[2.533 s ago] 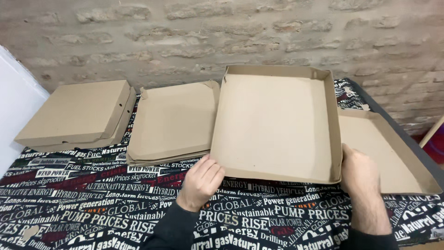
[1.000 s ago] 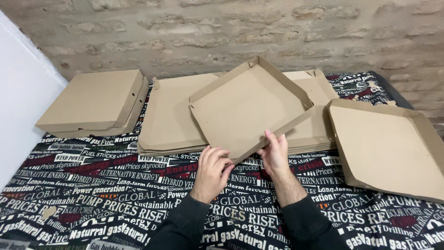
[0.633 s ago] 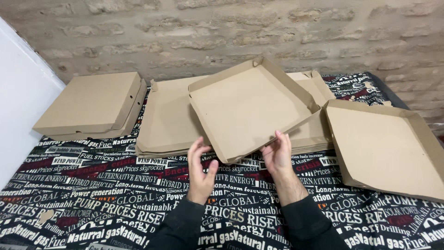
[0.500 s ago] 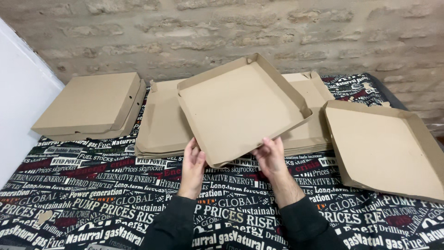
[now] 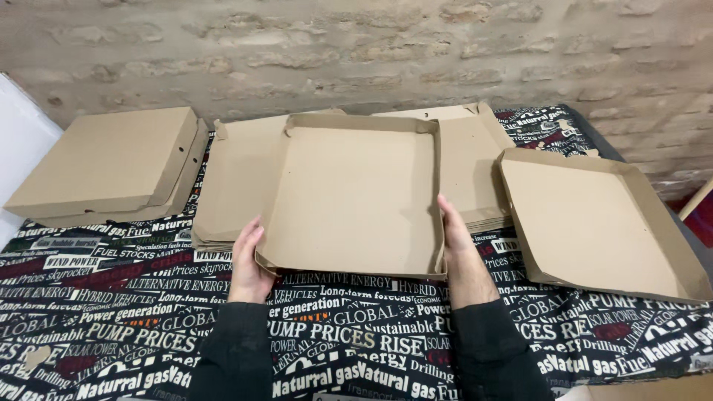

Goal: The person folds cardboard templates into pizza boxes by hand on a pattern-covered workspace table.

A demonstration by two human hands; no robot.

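While both hands flank the folded cardboard box tray [image 5: 355, 197], the left hand [image 5: 249, 256] lies flat and open-fingered against its left wall near the front corner, and the right hand [image 5: 454, 238] presses likewise, fingers extended, along its right wall; neither curls shut around the card. Tray sits square-on, raised over the stack of flat box blanks [image 5: 238, 178], between the closed pizza box [image 5: 108, 163] at left and a second open tray [image 5: 594, 223] at right, all on the printed tablecloth [image 5: 349, 334]. Half a second earlier the tray was skewed, one corner pointing at the person, hands nearer that corner; now it is turned straight.
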